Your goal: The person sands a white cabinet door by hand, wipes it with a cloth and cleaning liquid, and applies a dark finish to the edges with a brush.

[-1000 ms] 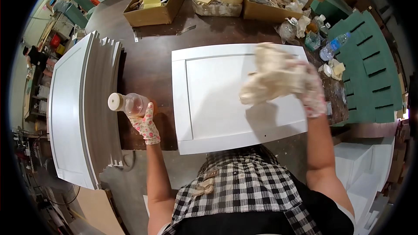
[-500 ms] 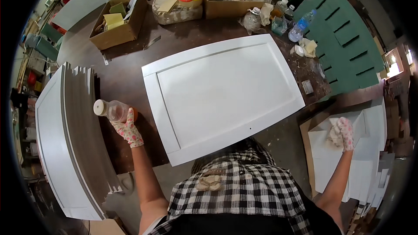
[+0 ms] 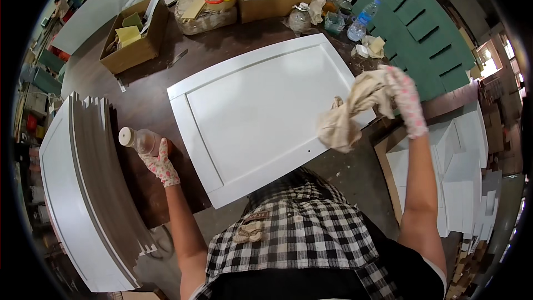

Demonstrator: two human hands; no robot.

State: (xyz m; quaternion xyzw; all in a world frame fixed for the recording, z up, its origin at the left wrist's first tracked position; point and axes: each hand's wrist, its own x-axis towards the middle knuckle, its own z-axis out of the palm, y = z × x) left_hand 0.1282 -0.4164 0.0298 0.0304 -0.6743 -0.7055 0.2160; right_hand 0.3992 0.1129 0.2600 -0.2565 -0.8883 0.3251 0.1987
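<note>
In the head view, apparently at the wiping stage — gripping a bunched beige cloth (image 3: 345, 125) in the right hand (image 3: 408, 100), over the lower-right corner of a white panel (image 3: 250, 122), with contact hard to confirm, and clasping a pale-capped clear bottle (image 3: 147, 141) in the left hand (image 3: 160, 168), left of centre. Calling next, as far as can be judged, for pressing flat and stroking evenly. Lying mid-frame on the dark table (image 3: 143, 100), recessed face up — with long axis slanting from lower left to upper right.
</note>
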